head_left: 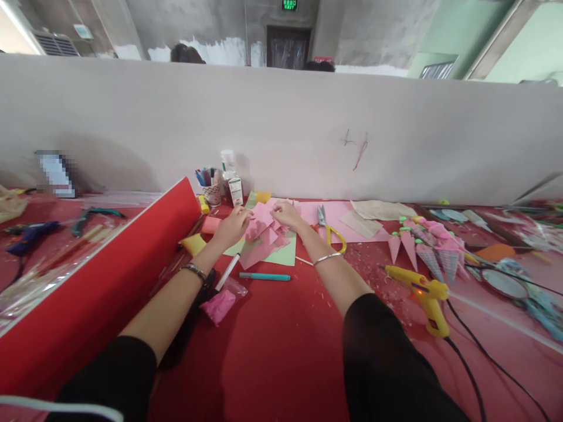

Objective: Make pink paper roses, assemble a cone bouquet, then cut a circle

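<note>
Over a pile of cut pink paper pieces (269,235), both my hands are stretched forward. My left hand (234,225) is closed in a pinch at the pile's left side, its fingertips at a pink paper sheet (262,212). From the right, my right hand (287,214) also pinches at the pink paper, with its fingers bent and partly hidden. Pale green paper (285,256) lies beneath the pieces. Nearer to me are a teal marker (264,276), a white pen (229,271) and a small bag of pink material (219,306).
Scissors with yellow handles (336,236) lie right of my right hand. A yellow glue gun (422,293), its cord trailing, and pink cone shapes (433,243) are farther right. A red panel (109,275) slants along the left. Behind stand a pen cup (212,194) and a bottle (231,181).
</note>
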{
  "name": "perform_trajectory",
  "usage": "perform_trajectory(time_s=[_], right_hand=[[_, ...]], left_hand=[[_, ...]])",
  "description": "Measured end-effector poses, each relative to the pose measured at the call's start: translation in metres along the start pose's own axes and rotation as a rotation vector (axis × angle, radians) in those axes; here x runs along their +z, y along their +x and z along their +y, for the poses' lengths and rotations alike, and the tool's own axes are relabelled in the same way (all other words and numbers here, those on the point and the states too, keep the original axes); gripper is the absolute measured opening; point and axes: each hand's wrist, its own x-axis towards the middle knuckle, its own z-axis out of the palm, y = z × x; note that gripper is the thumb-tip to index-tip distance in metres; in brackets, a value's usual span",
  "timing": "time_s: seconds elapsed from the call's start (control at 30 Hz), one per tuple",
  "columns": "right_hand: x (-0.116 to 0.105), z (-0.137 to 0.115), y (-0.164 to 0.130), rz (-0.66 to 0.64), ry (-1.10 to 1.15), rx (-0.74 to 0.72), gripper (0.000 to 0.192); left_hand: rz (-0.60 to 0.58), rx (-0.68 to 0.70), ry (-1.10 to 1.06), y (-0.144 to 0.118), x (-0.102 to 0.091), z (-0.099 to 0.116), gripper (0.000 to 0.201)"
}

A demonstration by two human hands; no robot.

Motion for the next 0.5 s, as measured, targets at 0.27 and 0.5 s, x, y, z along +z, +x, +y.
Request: perform_trajectory(time_s=[0.27,0.5], right_hand=[[-0.001,-0.003,-0.010,-0.237,-0.001,-0.009,0.022],[-0.004,-0.006,-0.012,-0.024,0.129,0.025,0.040]], left_hand=[[-0.111,0.114,0.070,-0.002,0.017,0.013,0.032],[-0.202,0.184,0.055,0.000,0.028,0.010,0.033]])
